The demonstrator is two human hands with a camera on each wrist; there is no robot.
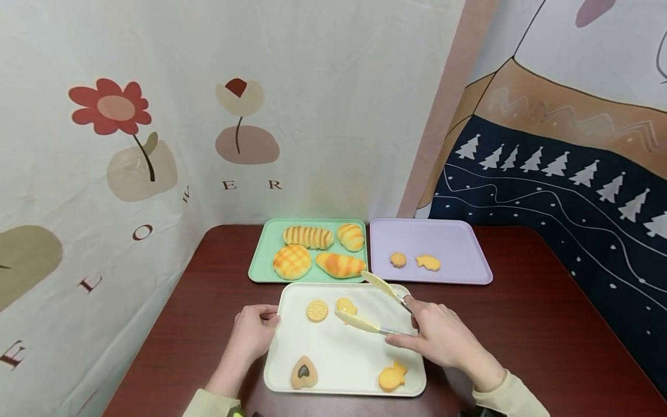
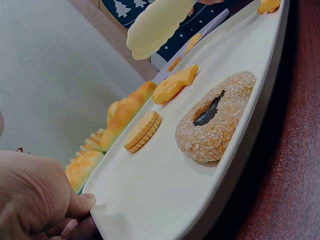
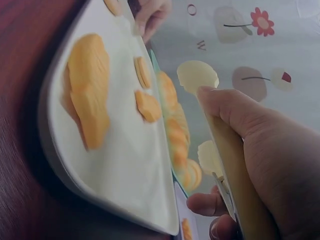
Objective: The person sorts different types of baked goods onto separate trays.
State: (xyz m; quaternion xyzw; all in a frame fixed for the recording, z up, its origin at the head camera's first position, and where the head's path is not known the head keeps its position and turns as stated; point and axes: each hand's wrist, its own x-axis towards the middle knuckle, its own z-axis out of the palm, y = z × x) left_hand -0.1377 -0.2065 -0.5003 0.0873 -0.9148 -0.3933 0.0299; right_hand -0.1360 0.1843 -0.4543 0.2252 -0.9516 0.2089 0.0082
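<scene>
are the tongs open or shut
Open: in the head view the tongs, held in the right hand, have their two pale ends spread well apart.

Room lies between the heart cookie [image 1: 304, 372] and nearer fish cookie [image 1: 392, 378]; tongs [image 1: 365, 325] obstruct beyond.

I count one pair of tongs [image 1: 365, 325] in my right grip [image 1: 440, 333], over one white tray [image 1: 339, 353]. On that tray lie one ridged round biscuit [image 1: 316, 311], one heart-shaped cookie [image 1: 304, 376] and two fish-shaped cookies [image 1: 391, 378]. Behind it, one green tray [image 1: 259, 260] bears four breads [image 1: 292, 262]; behind it to the right, one purple tray [image 1: 453, 246] bears one small round cookie [image 1: 398, 260] and one small fish cookie [image 1: 428, 263].
</scene>
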